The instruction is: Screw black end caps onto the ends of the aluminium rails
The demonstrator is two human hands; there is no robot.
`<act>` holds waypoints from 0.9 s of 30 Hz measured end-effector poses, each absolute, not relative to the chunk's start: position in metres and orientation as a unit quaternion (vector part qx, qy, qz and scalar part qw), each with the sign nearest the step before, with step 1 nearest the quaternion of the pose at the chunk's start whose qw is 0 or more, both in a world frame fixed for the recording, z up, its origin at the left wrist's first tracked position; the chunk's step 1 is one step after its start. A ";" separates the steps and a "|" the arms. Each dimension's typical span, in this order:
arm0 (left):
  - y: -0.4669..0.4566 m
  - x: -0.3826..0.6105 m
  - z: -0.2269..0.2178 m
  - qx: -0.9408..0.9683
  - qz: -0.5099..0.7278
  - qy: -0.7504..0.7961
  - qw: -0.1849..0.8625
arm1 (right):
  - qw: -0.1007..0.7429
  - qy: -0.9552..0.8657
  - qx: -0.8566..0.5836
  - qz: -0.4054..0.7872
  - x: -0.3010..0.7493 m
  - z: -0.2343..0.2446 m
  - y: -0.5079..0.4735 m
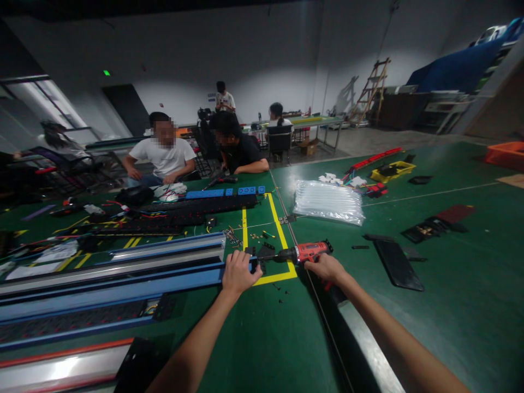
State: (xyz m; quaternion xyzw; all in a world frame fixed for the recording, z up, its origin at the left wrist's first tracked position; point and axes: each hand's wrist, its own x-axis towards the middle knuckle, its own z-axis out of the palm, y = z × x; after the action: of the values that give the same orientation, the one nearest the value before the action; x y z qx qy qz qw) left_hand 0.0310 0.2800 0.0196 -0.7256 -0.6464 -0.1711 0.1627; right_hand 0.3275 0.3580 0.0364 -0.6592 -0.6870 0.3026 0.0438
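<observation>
My left hand (238, 271) is closed over the right end of a long blue and silver metal rail (123, 267) that lies across the green table (266, 338). My right hand (325, 267) grips the handle of a red and black cordless drill (305, 252). The drill lies level, its bit pointing left at a small black end piece (254, 257) on the rail's end, right beside my left fingers. Loose screws and small black parts (282, 292) lie scattered on the table just below the drill.
More rails lie at the lower left (61, 368). Black and blue strips (213, 203), wires and parts cover the far left. A clear plastic bag (327, 201), a black plate (399, 265), a yellow tray (392, 171) sit right. Two people sit across the table.
</observation>
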 end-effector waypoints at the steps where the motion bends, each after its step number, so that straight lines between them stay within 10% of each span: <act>1: 0.280 0.031 0.019 -0.725 -0.172 -0.646 0.162 | 0.043 -0.687 -0.659 0.302 0.328 0.036 0.358; 27: 0.279 0.033 0.021 -0.724 -0.173 -0.648 0.162 | 0.043 -0.702 -0.646 0.297 0.329 0.034 0.358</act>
State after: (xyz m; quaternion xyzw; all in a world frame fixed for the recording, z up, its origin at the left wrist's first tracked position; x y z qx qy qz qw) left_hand 0.0327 0.2785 0.0211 -0.7242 -0.6476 -0.1732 0.1620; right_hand 0.3288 0.3583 0.0340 -0.6463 -0.7016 0.2970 0.0434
